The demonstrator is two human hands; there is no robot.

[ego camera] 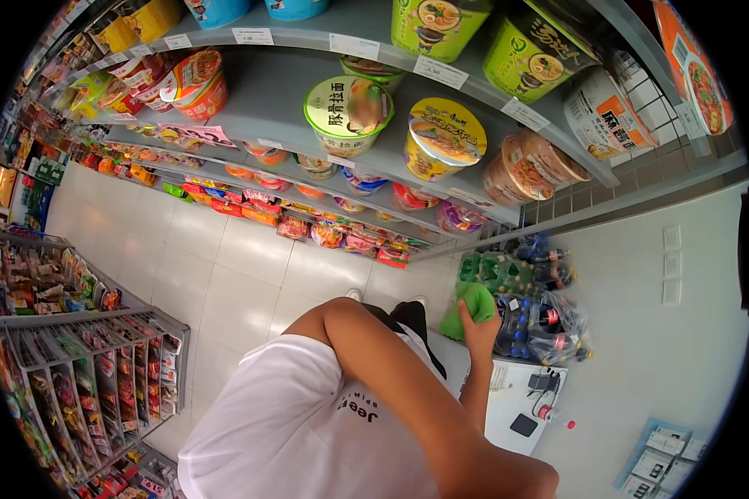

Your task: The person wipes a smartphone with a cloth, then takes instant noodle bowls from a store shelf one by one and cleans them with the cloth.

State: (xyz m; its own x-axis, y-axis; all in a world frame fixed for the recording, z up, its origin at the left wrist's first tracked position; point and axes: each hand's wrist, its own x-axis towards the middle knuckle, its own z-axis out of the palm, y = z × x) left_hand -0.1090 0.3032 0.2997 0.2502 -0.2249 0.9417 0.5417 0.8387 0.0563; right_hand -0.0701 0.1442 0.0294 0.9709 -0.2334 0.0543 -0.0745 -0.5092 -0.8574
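My right hand (482, 324) grips a folded green cloth (468, 312), with the thumb and a finger on it, beside shrink-wrapped green bottles (505, 274). My left forearm crosses in front of my white T-shirt towards the lower right; my left hand (524, 477) is near the camera, its fingers hidden. Above, on the grey shelf, stand a green-rimmed instant noodle cup (348, 115), a yellow noodle cup (444, 138) and a wrapped group of brown-orange cups (524, 171). An orange-and-white noodle cup (195, 84) stands farther left. Neither hand touches the cups.
Shelf tiers (262, 146) with noodle cups and packets run along the top. Wrapped cola bottles (549, 324) stand by the pale wall (636, 349). A white surface (505, 424) holds a dark adapter, cables and a lying bottle. A wire snack rack (175, 349) stands left on the tiled floor (243, 280).
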